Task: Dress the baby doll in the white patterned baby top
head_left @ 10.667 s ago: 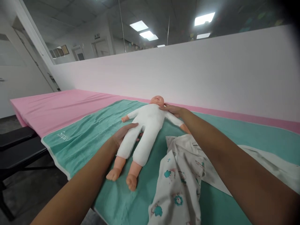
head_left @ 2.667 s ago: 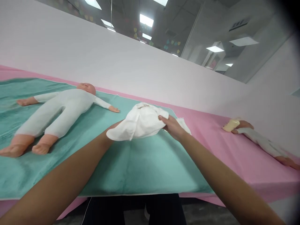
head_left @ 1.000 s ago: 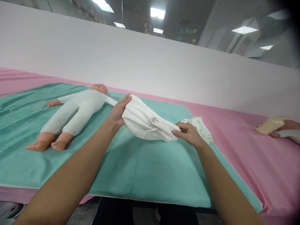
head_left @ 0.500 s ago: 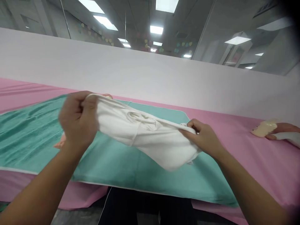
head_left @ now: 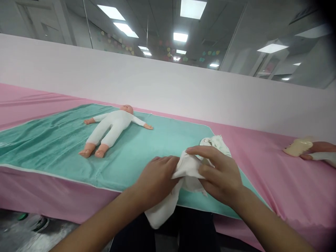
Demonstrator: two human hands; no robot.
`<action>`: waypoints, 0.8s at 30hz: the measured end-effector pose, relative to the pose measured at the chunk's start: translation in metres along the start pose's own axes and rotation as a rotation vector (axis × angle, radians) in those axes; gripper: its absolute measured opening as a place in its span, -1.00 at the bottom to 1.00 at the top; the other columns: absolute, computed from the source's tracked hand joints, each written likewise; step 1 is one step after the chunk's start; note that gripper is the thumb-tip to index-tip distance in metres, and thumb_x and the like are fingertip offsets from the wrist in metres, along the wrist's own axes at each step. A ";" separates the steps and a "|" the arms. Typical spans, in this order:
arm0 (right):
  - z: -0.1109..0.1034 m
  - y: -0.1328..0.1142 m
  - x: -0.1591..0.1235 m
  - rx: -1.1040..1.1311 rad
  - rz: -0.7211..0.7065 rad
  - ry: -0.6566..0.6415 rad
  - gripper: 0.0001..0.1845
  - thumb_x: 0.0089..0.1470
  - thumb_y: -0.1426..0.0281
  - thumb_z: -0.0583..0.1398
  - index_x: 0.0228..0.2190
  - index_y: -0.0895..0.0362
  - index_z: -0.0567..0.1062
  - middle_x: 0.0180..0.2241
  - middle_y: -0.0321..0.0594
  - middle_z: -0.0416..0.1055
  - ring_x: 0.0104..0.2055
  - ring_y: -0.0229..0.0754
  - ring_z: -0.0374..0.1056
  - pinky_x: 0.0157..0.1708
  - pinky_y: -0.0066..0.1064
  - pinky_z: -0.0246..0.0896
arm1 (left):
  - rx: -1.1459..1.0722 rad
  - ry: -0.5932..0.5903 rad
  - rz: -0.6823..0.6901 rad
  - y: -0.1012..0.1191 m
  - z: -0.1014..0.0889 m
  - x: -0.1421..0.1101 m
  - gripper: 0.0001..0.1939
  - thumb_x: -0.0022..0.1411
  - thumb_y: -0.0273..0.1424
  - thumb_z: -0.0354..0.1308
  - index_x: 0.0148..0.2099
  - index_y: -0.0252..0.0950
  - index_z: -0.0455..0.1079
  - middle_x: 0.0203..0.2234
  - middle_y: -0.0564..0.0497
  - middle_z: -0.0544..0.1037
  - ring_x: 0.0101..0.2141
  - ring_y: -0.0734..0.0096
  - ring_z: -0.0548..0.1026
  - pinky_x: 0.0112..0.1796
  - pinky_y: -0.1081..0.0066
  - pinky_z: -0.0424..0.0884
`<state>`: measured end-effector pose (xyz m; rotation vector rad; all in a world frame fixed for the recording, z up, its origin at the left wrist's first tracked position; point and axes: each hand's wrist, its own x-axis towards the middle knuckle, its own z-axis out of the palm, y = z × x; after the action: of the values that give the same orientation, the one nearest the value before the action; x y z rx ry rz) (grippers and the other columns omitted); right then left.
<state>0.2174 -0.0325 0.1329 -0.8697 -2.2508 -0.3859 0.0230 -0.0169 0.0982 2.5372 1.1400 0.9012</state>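
Note:
Between my two hands a white cloth garment [head_left: 164, 210] is bunched up, its lower part hanging past the table's front edge. My left hand [head_left: 159, 178] is closed on the bunched fabric from the left. With bent fingers my right hand [head_left: 219, 173] grips the same fabric, index finger and thumb near its upper edge. The garment's exact kind is hard to make out in its folds. Farther back on the left, a baby doll [head_left: 112, 124] in a white body suit lies on its back, arms spread. Behind my right hand rests a crumpled white patterned cloth [head_left: 216, 142].
A green towel [head_left: 168, 134] covers much of the pink-covered table [head_left: 265, 154]. On the right lie a pale yellow spiky-edged object [head_left: 298, 146] and part of another doll [head_left: 322, 147]. A white wall [head_left: 162, 87] with glass above runs along the back. A shoe [head_left: 38, 223] shows on the floor.
The white garment, stretched wide between my hands before, is now gathered, lower and closer to me. My left hand has moved right and down toward my right hand, uncovering the doll.

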 end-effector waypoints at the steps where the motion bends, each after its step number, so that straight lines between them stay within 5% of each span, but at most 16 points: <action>1: -0.003 0.000 -0.002 0.003 -0.020 -0.036 -0.84 -0.06 0.53 0.11 -0.50 0.02 0.41 -0.05 -0.31 0.35 -0.02 -0.07 0.26 -0.12 -0.18 0.24 | -0.010 0.005 -0.055 -0.004 0.000 0.000 -0.93 0.14 -0.43 0.02 -0.28 -0.19 0.26 -0.45 0.06 0.45 -0.43 0.34 0.39 -0.41 0.35 0.21; 5: -0.013 -0.005 -0.010 0.213 0.032 -0.263 -0.83 -0.06 0.56 0.10 -0.52 0.04 0.37 0.09 -0.35 0.21 0.12 -0.02 0.13 0.04 0.01 0.12 | -0.033 0.219 -0.156 -0.013 -0.021 -0.002 -0.76 -0.02 -0.59 -0.04 -0.30 -0.18 0.24 -0.44 0.10 0.45 -0.46 0.40 0.34 -0.47 0.40 0.18; 8: -0.014 -0.014 -0.012 0.570 0.400 -0.410 -0.86 -0.07 0.43 0.20 -0.39 0.02 0.35 0.10 -0.26 0.18 -0.08 -0.11 0.30 -0.23 -0.21 0.35 | -0.060 0.186 -0.072 -0.003 -0.037 -0.002 -0.73 -0.04 -0.59 -0.04 -0.28 -0.16 0.26 -0.43 0.08 0.43 -0.48 0.40 0.33 -0.49 0.39 0.18; 11: -0.007 -0.022 -0.007 0.861 0.672 -0.420 -0.62 -0.14 0.28 0.29 -0.24 -0.01 0.32 -0.09 -0.23 0.32 -0.22 -0.20 0.32 -0.34 -0.36 0.32 | -0.099 0.106 0.017 0.012 -0.042 -0.001 -0.57 -0.02 -0.60 -0.05 -0.10 -0.10 0.27 -0.29 0.04 0.42 -0.46 0.40 0.35 -0.49 0.39 0.22; 16: 0.001 -0.022 0.002 1.131 0.665 -0.576 -0.58 -0.15 0.08 0.25 -0.30 0.09 0.37 -0.39 -0.30 0.31 -0.40 -0.31 0.22 -0.49 -0.48 0.13 | -0.004 0.194 0.098 0.021 -0.049 -0.003 -0.56 -0.09 -0.65 -0.10 -0.20 -0.11 0.32 -0.30 0.04 0.41 -0.38 0.36 0.37 -0.43 0.38 0.25; 19: -0.004 -0.019 0.002 0.929 0.663 -0.658 -0.68 -0.09 0.09 0.21 -0.42 0.08 0.38 -0.54 -0.35 0.24 -0.57 -0.37 0.09 -0.63 -0.50 -0.05 | 0.035 0.316 0.128 0.020 -0.062 -0.007 -0.65 -0.15 -0.67 -0.11 -0.38 -0.15 0.31 -0.38 0.05 0.42 -0.36 0.32 0.35 -0.41 0.35 0.25; 24: -0.020 -0.020 0.000 0.368 0.542 -0.335 -0.82 0.01 0.22 0.15 -0.51 0.04 0.34 -0.63 -0.34 0.24 -0.64 -0.35 0.04 -0.70 -0.46 -0.17 | -0.315 0.328 -0.054 0.018 -0.086 -0.010 -0.76 -0.10 -0.64 0.01 -0.52 -0.17 0.34 -0.53 0.08 0.43 -0.48 0.35 0.36 -0.51 0.39 0.26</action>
<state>0.2137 -0.0564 0.1469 -1.3535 -2.1534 0.4362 -0.0240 -0.0409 0.1692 2.1493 1.0427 1.3980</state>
